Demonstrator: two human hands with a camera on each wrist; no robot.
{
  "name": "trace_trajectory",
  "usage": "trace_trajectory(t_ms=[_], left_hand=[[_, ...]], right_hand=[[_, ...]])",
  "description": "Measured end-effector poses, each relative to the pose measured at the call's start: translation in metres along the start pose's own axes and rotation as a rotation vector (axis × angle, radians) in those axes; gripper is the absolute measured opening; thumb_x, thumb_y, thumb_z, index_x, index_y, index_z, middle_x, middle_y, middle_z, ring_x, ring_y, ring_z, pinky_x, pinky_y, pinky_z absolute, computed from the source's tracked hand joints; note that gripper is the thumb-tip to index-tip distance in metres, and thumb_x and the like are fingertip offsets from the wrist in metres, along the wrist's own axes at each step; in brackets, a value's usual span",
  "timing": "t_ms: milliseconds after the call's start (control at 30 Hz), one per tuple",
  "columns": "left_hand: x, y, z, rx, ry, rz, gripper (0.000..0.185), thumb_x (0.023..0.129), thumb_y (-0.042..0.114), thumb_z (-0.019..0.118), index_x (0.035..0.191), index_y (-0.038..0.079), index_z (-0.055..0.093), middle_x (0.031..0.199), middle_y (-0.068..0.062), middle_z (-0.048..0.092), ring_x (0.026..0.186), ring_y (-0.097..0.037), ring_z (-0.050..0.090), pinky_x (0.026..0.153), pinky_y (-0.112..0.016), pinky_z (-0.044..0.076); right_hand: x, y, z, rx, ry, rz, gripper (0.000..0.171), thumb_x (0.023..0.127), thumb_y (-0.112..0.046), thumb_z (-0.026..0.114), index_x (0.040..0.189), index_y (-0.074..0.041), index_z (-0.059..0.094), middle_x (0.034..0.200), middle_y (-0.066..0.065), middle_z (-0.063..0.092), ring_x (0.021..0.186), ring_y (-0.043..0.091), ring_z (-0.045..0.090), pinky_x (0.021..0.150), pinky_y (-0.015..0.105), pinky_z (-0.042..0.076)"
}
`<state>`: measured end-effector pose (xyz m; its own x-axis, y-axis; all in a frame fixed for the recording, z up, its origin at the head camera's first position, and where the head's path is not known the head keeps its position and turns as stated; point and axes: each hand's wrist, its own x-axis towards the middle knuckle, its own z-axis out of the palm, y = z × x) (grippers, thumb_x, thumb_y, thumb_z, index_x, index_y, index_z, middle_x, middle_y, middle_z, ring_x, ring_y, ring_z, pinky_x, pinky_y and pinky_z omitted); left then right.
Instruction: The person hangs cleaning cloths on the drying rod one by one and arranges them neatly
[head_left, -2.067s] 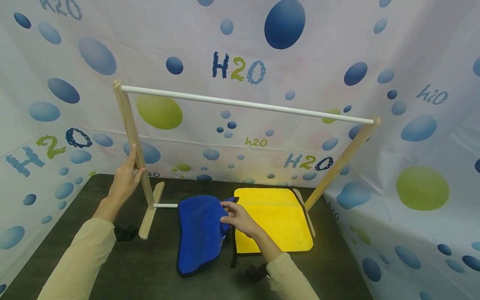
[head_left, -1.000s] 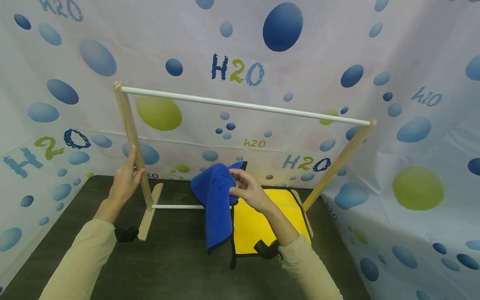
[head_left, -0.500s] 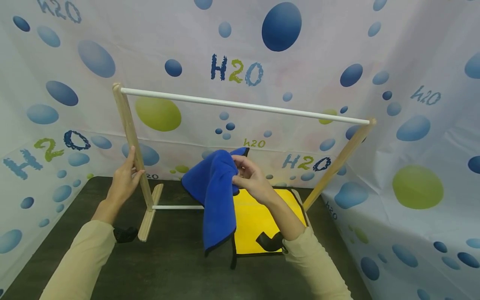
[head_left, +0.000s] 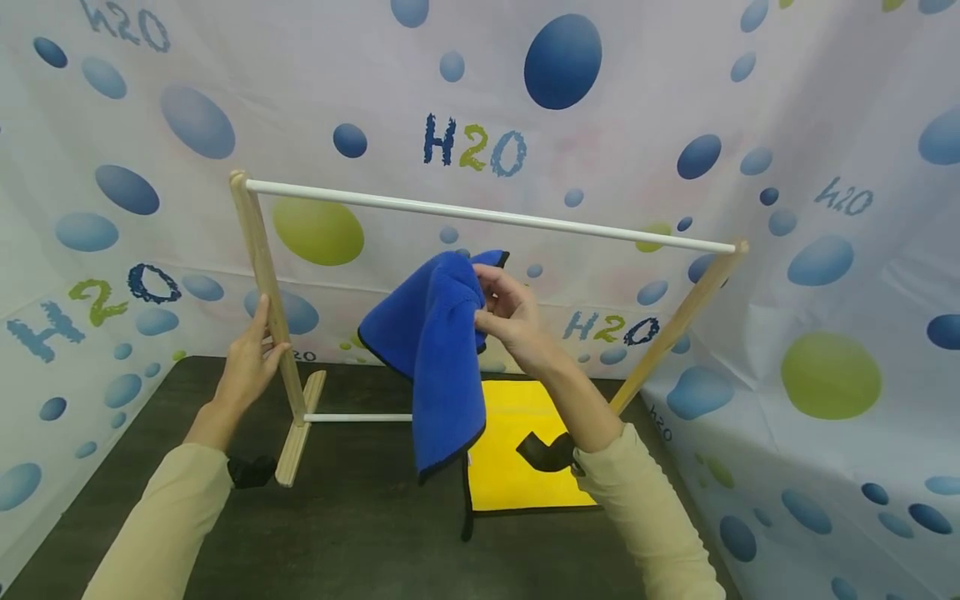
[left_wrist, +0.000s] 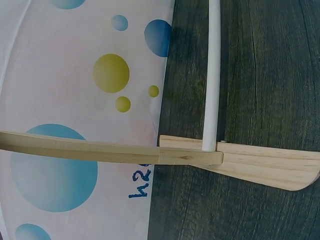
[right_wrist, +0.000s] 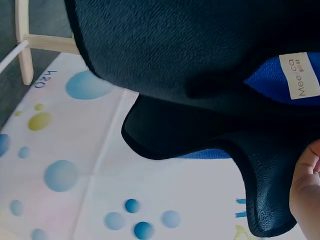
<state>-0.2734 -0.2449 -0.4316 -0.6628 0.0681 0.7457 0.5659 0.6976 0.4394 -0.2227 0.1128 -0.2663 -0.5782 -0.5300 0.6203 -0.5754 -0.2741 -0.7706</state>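
Note:
My right hand [head_left: 504, 315] pinches a blue cloth [head_left: 435, 350] with a black hem, holding it up in the air just below the white top rail [head_left: 487, 215] of a wooden drying rack. The cloth hangs down in front of the rack's lower white bar [head_left: 356, 417]. In the right wrist view the blue cloth [right_wrist: 200, 75] fills most of the frame, with a small label [right_wrist: 301, 75] on it. My left hand [head_left: 251, 360] rests against the rack's left wooden post [head_left: 266, 292], fingers straight. In the left wrist view I see that post [left_wrist: 100, 150] and its foot [left_wrist: 260, 165].
A yellow cloth [head_left: 517, 454] lies flat on the dark table [head_left: 337, 533] under the rack, partly behind my right forearm. The rack's right post [head_left: 675, 329] leans by the bubble-print backdrop [head_left: 825, 250], which encloses the table on three sides.
My right hand has lifted the blue cloth off the table, from beside the yellow cloth up to just under the top rail. The left hand has stayed on the left post.

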Motion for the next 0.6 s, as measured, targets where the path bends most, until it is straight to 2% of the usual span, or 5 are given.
trace_trajectory(t_ms=[167,233,300,467,600], left_hand=[[0.0,0.001,0.001,0.001,0.02,0.008,0.094,0.07,-0.024,0.062,0.146,0.004,0.015,0.107,-0.04,0.049,0.086,-0.052,0.057,0.071,-0.05,0.049],[0.0,0.001,0.002,0.001,0.021,0.004,0.093,0.07,-0.023,0.062,0.146,0.005,0.015,0.107,-0.041,0.049,0.086,-0.052,0.056,0.071,-0.05,0.049],[-0.001,0.0,0.002,0.004,0.016,-0.002,0.093,0.071,-0.022,0.062,0.146,0.005,0.014,0.107,-0.041,0.048,0.087,-0.053,0.056,0.071,-0.051,0.049],[-0.002,0.0,0.002,0.007,-0.004,-0.025,0.093,0.073,-0.021,0.061,0.147,0.006,0.011,0.108,-0.041,0.047,0.091,-0.054,0.053,0.071,-0.053,0.049],[-0.002,0.0,0.002,0.004,-0.008,-0.037,0.092,0.074,-0.022,0.06,0.146,0.006,0.012,0.109,-0.041,0.047,0.09,-0.054,0.053,0.071,-0.055,0.049]], right_hand=[[0.017,-0.017,0.0,0.024,-0.008,-0.044,0.04,0.084,-0.028,0.065,0.12,-0.014,0.052,0.101,0.001,0.055,0.075,0.012,0.053,0.065,0.019,0.05],[0.024,-0.024,-0.001,0.031,-0.008,-0.044,0.04,0.083,-0.029,0.066,0.119,-0.017,0.052,0.102,0.001,0.054,0.076,0.013,0.053,0.065,0.02,0.05],[0.03,-0.029,-0.002,0.038,-0.003,-0.043,0.042,0.082,-0.029,0.067,0.119,-0.017,0.052,0.104,0.002,0.054,0.078,0.014,0.053,0.064,0.02,0.05],[0.044,-0.041,-0.003,0.038,0.008,-0.06,0.056,0.08,-0.03,0.069,0.123,-0.001,0.049,0.109,0.003,0.054,0.085,0.016,0.053,0.067,0.022,0.05],[0.054,-0.049,-0.002,0.059,0.0,-0.086,0.048,0.084,-0.017,0.066,0.122,0.004,0.047,0.108,0.005,0.054,0.085,0.018,0.053,0.068,0.024,0.049]])
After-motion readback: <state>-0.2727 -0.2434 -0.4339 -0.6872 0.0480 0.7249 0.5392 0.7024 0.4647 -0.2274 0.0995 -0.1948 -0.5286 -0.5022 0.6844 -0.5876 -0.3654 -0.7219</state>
